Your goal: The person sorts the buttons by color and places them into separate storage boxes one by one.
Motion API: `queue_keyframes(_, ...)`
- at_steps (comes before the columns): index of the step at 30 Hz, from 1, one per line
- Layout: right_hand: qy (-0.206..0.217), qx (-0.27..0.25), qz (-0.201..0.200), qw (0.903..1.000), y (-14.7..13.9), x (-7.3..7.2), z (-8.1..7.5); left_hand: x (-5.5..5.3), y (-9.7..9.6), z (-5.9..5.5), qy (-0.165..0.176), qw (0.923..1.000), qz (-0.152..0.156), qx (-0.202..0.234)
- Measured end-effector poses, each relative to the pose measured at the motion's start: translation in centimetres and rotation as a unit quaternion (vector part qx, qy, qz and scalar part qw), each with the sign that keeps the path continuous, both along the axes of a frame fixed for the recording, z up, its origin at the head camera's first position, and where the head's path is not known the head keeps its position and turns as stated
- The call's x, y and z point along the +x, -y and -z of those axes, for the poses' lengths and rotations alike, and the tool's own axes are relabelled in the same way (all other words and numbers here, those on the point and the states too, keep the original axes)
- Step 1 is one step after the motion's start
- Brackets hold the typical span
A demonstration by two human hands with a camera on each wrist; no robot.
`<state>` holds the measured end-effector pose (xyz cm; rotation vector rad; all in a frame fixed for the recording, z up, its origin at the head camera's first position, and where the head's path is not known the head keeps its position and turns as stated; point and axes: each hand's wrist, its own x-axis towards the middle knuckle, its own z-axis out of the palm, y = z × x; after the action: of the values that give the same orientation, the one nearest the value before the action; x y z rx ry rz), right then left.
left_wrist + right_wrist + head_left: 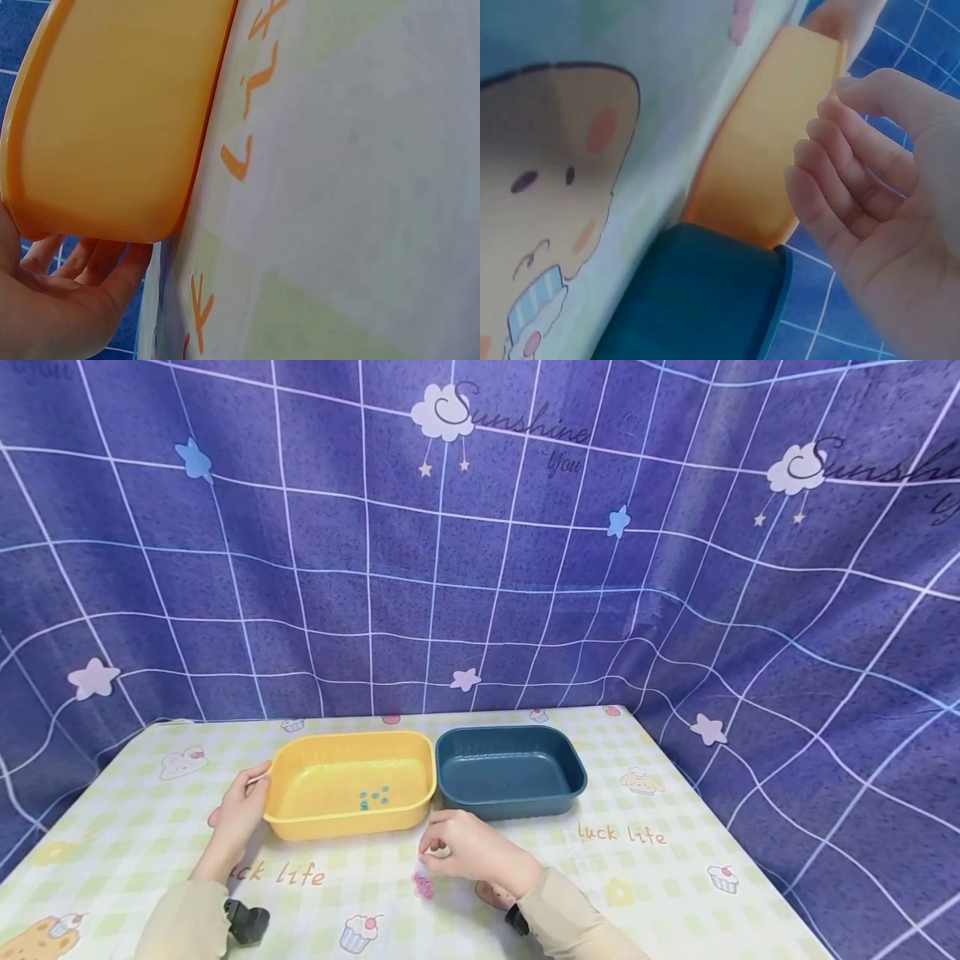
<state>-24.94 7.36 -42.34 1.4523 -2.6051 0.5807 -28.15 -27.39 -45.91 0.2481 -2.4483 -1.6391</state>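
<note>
My left hand (246,802) holds the left end of a yellow plastic bin (341,823), fingers at its end wall and thumb by the rim. In the left wrist view the fingers (94,262) curl behind that end. Several small blue beads (375,796) lie on the bin's floor. My right hand (472,852) hovers in front of the bins, just above a small cluster of pink beads (422,886) on the cloth. Its thumb and index fingertips (826,109) come together, the other fingers curled; I cannot tell whether a bead sits between them.
A dark teal bin (510,810) stands against the yellow bin's right side, with no beads visible inside. Both stand on a table with a green-checked, cartoon-printed cloth (675,877). A blue grid-patterned curtain (480,543) hangs behind and at the sides.
</note>
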Motion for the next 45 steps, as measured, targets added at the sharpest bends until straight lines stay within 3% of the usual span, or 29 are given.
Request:
queue_keyframes(12, -0.011, -0.034, 0.025, 0.9991, -0.8, -0.6, -1.1, 0.0, -0.1, 0.0, 0.007, 1.0, -0.005, -0.002)
queue_keyframes(22, -0.004, -0.061, 0.04, 0.9973, -1.4, -1.5, -2.0, -0.1, 0.1, 0.1, -0.006, 1.0, -0.003, -0.004)
queue_keyframes(37, -0.026, -0.076, 0.07, 0.9943, -2.5, -3.8, -2.6, -0.2, 0.2, 0.1, -0.001, 0.9999, -0.008, -0.009)
queue_keyframes(45, -0.01, -0.08, 0.1, 0.9917, -3.3, -5.0, -2.2, 0.0, 0.2, 0.1, 0.001, 0.9999, -0.001, -0.014)
